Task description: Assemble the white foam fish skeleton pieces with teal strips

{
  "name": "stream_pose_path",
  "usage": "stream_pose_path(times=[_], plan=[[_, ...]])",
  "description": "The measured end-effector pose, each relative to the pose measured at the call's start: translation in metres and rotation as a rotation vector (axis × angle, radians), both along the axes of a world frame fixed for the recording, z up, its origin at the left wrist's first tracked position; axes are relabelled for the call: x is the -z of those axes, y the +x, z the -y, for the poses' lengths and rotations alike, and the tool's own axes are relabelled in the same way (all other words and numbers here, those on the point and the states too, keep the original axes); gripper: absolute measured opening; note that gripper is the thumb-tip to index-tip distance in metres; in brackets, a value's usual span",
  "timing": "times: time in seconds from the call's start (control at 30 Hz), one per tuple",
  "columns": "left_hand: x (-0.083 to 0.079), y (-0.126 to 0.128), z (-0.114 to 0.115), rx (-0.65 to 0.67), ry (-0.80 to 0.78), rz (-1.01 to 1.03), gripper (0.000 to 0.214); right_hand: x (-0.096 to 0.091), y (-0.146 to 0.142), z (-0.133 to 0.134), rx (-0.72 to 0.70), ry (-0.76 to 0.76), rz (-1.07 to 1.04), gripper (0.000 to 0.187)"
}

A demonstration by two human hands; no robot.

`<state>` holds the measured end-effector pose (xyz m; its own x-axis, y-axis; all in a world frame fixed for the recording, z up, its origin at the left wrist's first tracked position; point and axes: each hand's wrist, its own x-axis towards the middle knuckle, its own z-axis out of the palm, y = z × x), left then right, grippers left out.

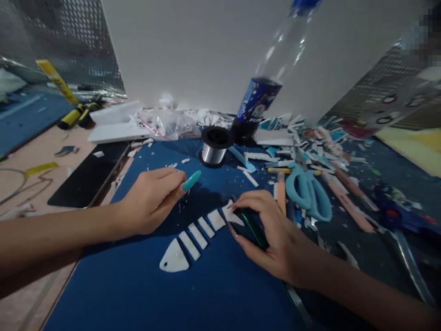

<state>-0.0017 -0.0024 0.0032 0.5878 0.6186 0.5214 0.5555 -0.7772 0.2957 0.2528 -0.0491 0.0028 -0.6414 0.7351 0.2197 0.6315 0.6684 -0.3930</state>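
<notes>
A row of white cut pieces [196, 236] lies on the blue mat [165, 294], forming a fish shape with a pointed head piece [174, 257] at the near left. My right hand [272, 239] is closed around a dark green tool [253, 227], its tip by the last white piece [231, 214]. My left hand [151, 200] hovers just left of the row, fingers curled and pinched together, with a long teal nail showing; I cannot make out anything in it.
A spool of thin wire [214, 146] and a plastic bottle [265, 87] stand behind. Teal scissors [308, 191], a pencil [280, 191] and several scraps lie right. A black tablet [87, 177] and white boards [117, 126] lie left.
</notes>
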Motion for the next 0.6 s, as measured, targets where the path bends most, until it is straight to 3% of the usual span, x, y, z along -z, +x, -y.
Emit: stream_pose_path(times=[0.2, 0.43, 0.6], plan=[[0.002, 0.001, 0.0, -0.012, -0.001, 0.008, 0.028, -0.004, 0.001, 0.006, 0.023, -0.009, 0.047, 0.032], [0.002, 0.005, 0.0, -0.041, 0.026, 0.029, 0.032, 0.002, 0.001, 0.012, 0.019, 0.367, -0.045, 0.032], [0.005, 0.007, -0.001, -0.062, 0.017, 0.028, 0.031, 0.001, 0.002, 0.013, 0.022, 0.474, -0.121, 0.032]])
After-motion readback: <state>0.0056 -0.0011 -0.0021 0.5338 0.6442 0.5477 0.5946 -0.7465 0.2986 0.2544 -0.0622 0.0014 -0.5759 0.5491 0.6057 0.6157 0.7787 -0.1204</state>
